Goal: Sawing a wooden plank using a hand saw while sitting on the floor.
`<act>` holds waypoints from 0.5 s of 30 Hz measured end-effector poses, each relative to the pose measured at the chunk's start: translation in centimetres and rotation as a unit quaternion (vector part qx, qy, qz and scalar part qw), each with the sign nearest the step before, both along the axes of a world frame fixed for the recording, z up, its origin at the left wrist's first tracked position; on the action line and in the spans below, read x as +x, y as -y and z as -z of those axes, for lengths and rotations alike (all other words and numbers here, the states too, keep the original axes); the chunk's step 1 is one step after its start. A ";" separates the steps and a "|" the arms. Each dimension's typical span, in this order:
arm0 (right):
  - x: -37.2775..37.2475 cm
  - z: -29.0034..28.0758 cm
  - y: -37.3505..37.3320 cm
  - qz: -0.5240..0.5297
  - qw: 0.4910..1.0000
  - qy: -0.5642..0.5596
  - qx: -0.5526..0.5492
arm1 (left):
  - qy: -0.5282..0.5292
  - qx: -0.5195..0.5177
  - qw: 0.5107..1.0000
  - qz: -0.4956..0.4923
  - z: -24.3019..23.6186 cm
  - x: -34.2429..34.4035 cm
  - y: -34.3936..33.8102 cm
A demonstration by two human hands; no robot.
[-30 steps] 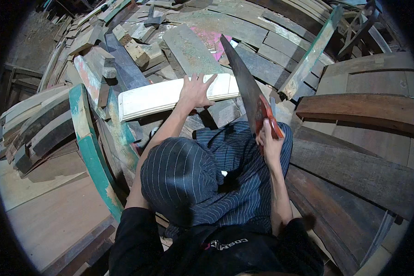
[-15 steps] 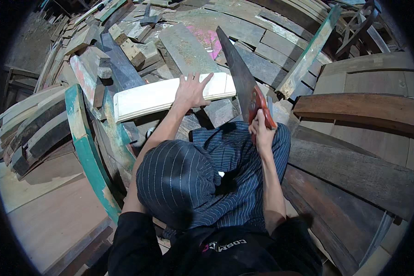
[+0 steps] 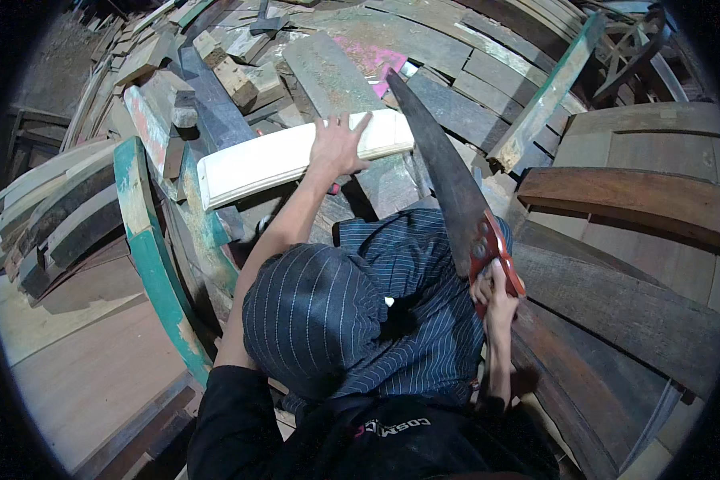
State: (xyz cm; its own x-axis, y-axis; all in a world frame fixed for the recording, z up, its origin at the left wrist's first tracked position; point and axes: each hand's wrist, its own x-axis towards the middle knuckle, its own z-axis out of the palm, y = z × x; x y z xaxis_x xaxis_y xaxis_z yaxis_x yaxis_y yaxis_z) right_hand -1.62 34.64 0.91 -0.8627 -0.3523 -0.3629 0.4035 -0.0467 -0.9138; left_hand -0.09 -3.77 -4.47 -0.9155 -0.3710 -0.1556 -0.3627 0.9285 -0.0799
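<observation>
A white wooden board (image 3: 248, 164) lies crosswise in front of my knee, on top of other planks. My left hand (image 3: 338, 150) rests flat across it, right of its middle, with the fingers spread. My right hand (image 3: 492, 292) is closed around the red handle of a handsaw (image 3: 448, 180), beside my right thigh. The saw's dark blade slants up and left, and its front part is at the board's right end. Its tip reaches past the board's far edge. Whether the teeth touch the wood, I cannot tell.
Loose planks and offcuts (image 3: 236, 84) are heaped ahead and to the left. A green-painted curved board (image 3: 156, 256) stands at my left. To my right are a brown beam (image 3: 616, 192) and a wide grey plank (image 3: 616, 296). A hammer-like tool (image 3: 266, 22) lies at the far side.
My right hand has drawn the saw back toward my body and to the right, so less blade passes beyond the board. The left hand keeps its place on the board.
</observation>
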 end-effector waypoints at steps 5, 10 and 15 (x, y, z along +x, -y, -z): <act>-3.2 1.8 3.2 -0.017 0.999 -0.019 -0.021 | 0.018 0.007 0.998 -0.056 0.2 -0.7 2.5; -3.8 -0.4 3.1 -0.094 0.994 -0.058 -0.020 | 0.017 0.006 0.999 -0.040 0.2 -0.6 2.6; -1.5 -6.3 1.9 -0.151 0.981 -0.067 0.099 | 0.005 0.035 0.999 0.015 0.0 -0.1 0.8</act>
